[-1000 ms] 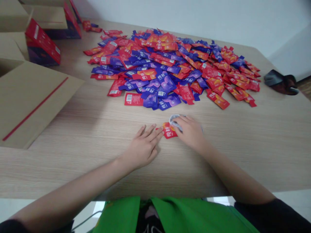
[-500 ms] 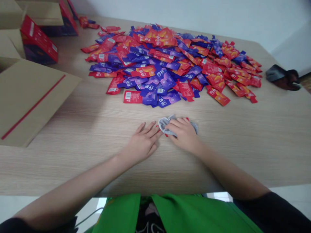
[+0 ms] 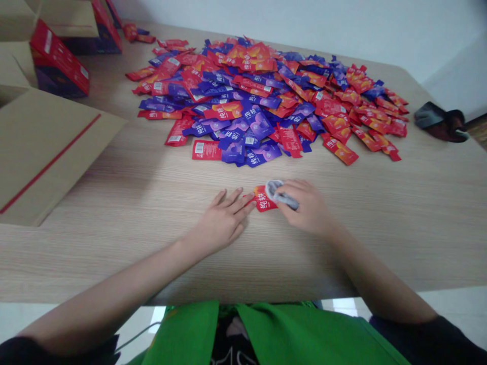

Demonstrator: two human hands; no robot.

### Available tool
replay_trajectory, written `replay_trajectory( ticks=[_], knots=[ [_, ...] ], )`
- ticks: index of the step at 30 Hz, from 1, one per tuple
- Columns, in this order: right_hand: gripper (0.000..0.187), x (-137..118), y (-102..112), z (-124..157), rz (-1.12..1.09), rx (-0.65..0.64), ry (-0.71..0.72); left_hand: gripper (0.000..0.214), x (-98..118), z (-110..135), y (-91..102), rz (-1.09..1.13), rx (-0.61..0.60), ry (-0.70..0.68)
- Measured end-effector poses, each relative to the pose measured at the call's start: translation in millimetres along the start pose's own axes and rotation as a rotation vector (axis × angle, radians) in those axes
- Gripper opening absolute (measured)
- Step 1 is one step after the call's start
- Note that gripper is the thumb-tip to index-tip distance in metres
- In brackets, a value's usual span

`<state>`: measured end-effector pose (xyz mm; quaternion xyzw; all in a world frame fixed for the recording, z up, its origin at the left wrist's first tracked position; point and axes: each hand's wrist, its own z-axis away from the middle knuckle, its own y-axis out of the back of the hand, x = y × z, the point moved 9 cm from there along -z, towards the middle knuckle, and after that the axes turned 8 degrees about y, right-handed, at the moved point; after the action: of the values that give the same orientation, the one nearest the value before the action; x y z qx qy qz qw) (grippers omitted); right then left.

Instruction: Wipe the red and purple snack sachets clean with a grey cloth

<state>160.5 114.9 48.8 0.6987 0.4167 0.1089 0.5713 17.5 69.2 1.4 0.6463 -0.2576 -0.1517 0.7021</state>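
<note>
One red sachet [image 3: 262, 201] lies lengthwise left-right, neck leftward under spread left hand [image 3: 220, 222]; right hand [image 3: 307, 208] grasps one grey cloth [image 3: 289, 201].

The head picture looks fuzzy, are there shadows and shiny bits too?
Head view: big letters on the red packet touched by the left hand show, smaller print blurs; head view: a soft shadow darkens the table beside the cardboard flap; head view: bright patches shine on the floor.
</note>
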Motion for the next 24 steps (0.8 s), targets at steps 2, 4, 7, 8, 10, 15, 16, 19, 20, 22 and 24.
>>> replay_trajectory(
  ticks=[2,4,7,8,10,15,16,19,20,22,24],
  knots=[
    [0.015,-23,-17,-5,-0.019,-0.084,0.122,0.057,0,0,1.3,-0.004,0.002,0.001],
    [0.015,-24,-27,-4,-0.006,-0.130,0.121,0.058,0,0,2.2,-0.001,-0.001,0.002],
    [0.010,5,-24,9,0.012,-0.137,-0.043,0.056,0,-1,2.6,0.009,-0.007,-0.001],
    [0.009,19,-20,14,0.016,-0.141,-0.119,0.055,0,-1,2.5,0.011,-0.007,-0.001],
    [0.009,46,-9,26,0.039,-0.160,-0.281,0.054,0,-1,2.0,0.015,-0.008,0.001],
    [0.013,60,19,18,0.099,-0.025,-0.403,0.054,0,0,1.5,0.015,-0.004,0.000],
    [0.015,48,22,9,0.087,0.039,-0.348,0.055,0,0,1.7,0.013,-0.001,0.000],
    [0.025,1,4,-17,0.079,0.064,-0.087,0.055,1,0,2.1,0.004,0.004,0.011],
    [0.028,-12,-7,-22,0.106,0.018,-0.014,0.055,1,0,1.9,0.003,0.005,0.019],
    [0.033,-22,-29,-23,0.185,-0.084,0.046,0.055,1,0,1.1,0.004,0.006,0.035],
    [0.036,-10,-37,-14,0.260,-0.131,-0.001,0.055,2,1,-0.1,0.010,0.004,0.036]
  ],
)
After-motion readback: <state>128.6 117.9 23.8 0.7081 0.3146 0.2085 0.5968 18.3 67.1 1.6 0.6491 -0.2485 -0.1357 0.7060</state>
